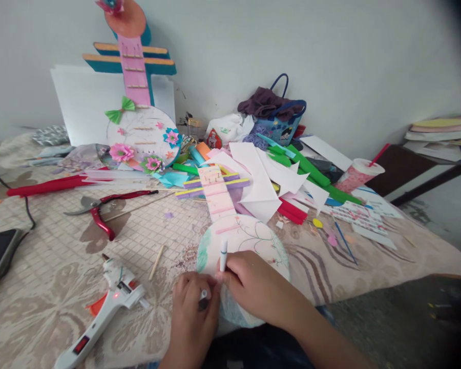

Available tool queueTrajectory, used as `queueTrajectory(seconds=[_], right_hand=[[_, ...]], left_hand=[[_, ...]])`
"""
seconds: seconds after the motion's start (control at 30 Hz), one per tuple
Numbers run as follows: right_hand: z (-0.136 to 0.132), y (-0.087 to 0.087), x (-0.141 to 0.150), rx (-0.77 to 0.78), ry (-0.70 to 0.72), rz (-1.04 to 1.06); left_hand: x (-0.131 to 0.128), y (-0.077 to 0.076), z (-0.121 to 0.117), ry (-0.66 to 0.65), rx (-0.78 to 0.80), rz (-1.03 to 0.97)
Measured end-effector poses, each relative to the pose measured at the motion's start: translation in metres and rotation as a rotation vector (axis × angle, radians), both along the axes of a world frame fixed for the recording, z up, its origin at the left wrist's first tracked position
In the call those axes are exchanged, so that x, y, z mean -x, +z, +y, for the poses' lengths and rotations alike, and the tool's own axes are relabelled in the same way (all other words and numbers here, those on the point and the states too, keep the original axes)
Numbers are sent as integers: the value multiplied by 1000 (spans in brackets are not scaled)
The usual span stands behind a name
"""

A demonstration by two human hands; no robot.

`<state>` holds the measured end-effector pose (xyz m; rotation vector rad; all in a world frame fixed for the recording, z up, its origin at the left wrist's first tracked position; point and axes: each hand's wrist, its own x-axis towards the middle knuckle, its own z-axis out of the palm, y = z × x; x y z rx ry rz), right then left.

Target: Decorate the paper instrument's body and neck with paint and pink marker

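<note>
A white marker (223, 256) stands upright in the pinched fingers of my right hand (259, 287), over a round white paper disc (230, 233). Drawn vines, small flowers and a green patch decorate that disc. From its far side runs a pink strip (217, 192) crossed by purple-and-yellow bars, like the neck of a model stringed instrument. My left hand (195, 307) is curled at the disc's near left edge, its fingertips close to my right ones. A small grey-and-white cylinder (203, 297), apparently another marker, sits in its grip. My hands hide part of the disc.
A glue gun (117, 297) with a lit red light lies left, with red-handled pruning shears (96, 207) beyond it. A larger decorated instrument model (138, 128) leans at the back. Paper scraps (253, 169), a bag (282, 120) and a lidded cup (359, 174) stand further right.
</note>
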<state>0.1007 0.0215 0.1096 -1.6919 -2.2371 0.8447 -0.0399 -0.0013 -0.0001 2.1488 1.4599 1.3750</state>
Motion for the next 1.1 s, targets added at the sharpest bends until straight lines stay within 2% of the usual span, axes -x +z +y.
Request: queueTrajectory(seconds=[0.27, 0.57, 0.67, 0.8, 0.97, 1.03, 1.1], right_hand=[[4, -1, 1, -75, 123, -65], [-1, -5, -5, -25, 51, 41], [-10, -13, -8, -50, 18, 140], [-26, -31, -13, -227, -5, 321], [-41, -44, -23, -358, -35, 476], [-45, -49, -28, -385, -67, 510], [-49, -55, -31, -356, -158, 530]], left_hand=[[-2, -2, 0, 4, 13, -14], [0, 0, -1, -9, 2, 8], [1, 0, 0, -13, -6, 11], [0, 1, 1, -23, -24, 9], [-2, 4, 2, -42, -38, 6], [-2, 5, 2, -47, -38, 7], [-2, 6, 2, -49, -40, 9]])
